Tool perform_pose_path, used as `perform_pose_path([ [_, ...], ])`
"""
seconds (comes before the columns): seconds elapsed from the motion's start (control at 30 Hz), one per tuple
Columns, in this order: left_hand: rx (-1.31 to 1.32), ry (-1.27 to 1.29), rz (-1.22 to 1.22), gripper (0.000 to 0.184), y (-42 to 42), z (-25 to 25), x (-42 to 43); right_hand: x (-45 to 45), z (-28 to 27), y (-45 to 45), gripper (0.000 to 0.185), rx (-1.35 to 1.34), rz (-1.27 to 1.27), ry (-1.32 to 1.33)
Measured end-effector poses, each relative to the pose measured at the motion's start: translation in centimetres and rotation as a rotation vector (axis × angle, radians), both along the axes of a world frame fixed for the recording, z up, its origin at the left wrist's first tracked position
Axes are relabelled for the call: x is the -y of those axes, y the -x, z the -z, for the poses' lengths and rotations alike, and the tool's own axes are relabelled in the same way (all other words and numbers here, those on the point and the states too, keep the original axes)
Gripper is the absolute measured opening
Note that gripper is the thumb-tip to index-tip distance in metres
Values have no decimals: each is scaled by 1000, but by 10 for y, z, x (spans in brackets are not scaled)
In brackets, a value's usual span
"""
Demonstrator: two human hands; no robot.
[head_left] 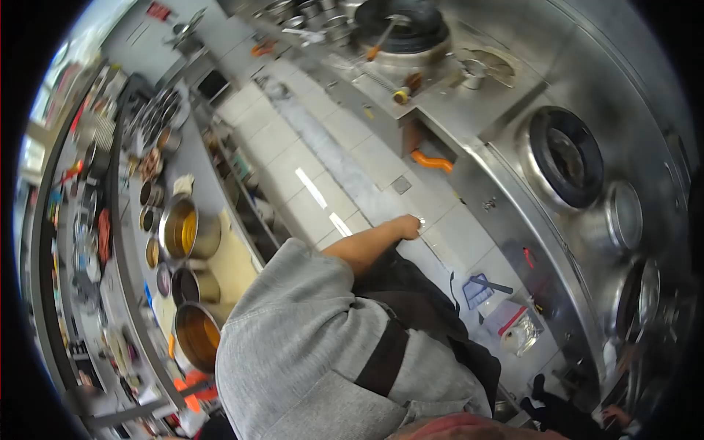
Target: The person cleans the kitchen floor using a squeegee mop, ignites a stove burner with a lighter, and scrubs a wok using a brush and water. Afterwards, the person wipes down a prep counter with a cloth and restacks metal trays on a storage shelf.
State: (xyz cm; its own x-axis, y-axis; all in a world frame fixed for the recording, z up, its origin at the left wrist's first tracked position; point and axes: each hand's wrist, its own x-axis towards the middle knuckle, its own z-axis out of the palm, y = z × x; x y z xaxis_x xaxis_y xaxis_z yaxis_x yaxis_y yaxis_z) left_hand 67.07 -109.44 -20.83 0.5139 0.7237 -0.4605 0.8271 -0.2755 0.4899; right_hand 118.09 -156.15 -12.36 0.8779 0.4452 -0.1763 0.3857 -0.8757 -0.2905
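Okay, left hand (405, 227) reached out at mid-view, arm bent low over the tiled floor (293, 169). Fingers look curled in, with a small pale item (420, 223) right at the tips; blur, so can't tell if it's gripped or just behind them. Right hand out of frame, state unknown.

Pale item sits above the aisle between the two work lines, as seen from the head. Closest in view past the hand: a square drain cover (401, 185) set in the floor.

Left side: table (202, 163) with three big metal pots in a row, the top one (207, 240) and bottom one (192, 323) showing orange inside, the middle one (208, 284) dark.

Right side: steel stove line (506, 180), wok burner with black ring (543, 139), orange hose (433, 162) poking from an opening. Blue dustpan (478, 292) on the floor, a red-edged bag (506, 318) just beside it.
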Motion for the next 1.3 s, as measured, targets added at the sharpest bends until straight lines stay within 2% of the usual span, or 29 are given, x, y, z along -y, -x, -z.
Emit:
perform_pose_path([
  [0.07,38,8,3,34,6,3,24,-25,-11,-18,36,9,-55,-20],
  [0.13,93,56,125,35,14,25,40,-49,-12,-22,36,1,-110,-28],
  [0.17,52,70,92,37,28,46,44,-58,-8,-18,36,-14,-138,-25],
  [0.2,-101,157,76,42,42,60,42,-66,1,-11,36,-37,-170,-14],
  [0.27,-247,170,-5,35,86,64,50,-80,25,11,36,-96,-243,20],
  [0.3,-298,133,-62,35,110,81,56,-88,37,27,35,-131,-274,34],
  [0.33,-255,205,-280,35,137,78,63,-96,54,45,35,-164,-322,64],
  [0.4,-270,177,-422,36,179,82,76,-113,81,76,35,-223,-406,106],
  [0.47,-423,212,-360,35,209,68,80,-139,102,99,35,-252,-492,149],
  [0.57,-397,311,-491,37,241,60,95,-216,109,119,34,-304,-595,147],
  [0.63,-374,324,-569,37,257,84,103,-278,104,137,34,-402,-641,131],
  [0.7,-255,339,-665,37,269,97,106,-336,65,201,33,-346,-665,138],
  [0.8,-179,362,-722,38,289,137,97,-414,7,314,28,-324,-894,178],
  [0.83,-148,364,-784,39,298,142,93,-438,12,336,28,-312,-919,178],
  [0.9,-101,357,-844,39,321,131,84,-483,28,376,25,-215,-1179,141],
  [1.03,-60,419,-957,37,381,116,55,-562,23,475,25,-277,-1275,68],
  [1.1,-18,293,-1022,40,420,108,36,-587,21,515,27,-346,-1261,39],
  [1.17,14,102,-1251,44,459,87,14,-604,38,532,27,-254,-1407,39],
  [1.23,79,35,-1464,49,503,43,-18,-608,38,546,26,-268,-1348,88],
  [1.3,17,-183,-1500,45,547,14,-48,-603,49,542,25,-292,-1287,126],
])
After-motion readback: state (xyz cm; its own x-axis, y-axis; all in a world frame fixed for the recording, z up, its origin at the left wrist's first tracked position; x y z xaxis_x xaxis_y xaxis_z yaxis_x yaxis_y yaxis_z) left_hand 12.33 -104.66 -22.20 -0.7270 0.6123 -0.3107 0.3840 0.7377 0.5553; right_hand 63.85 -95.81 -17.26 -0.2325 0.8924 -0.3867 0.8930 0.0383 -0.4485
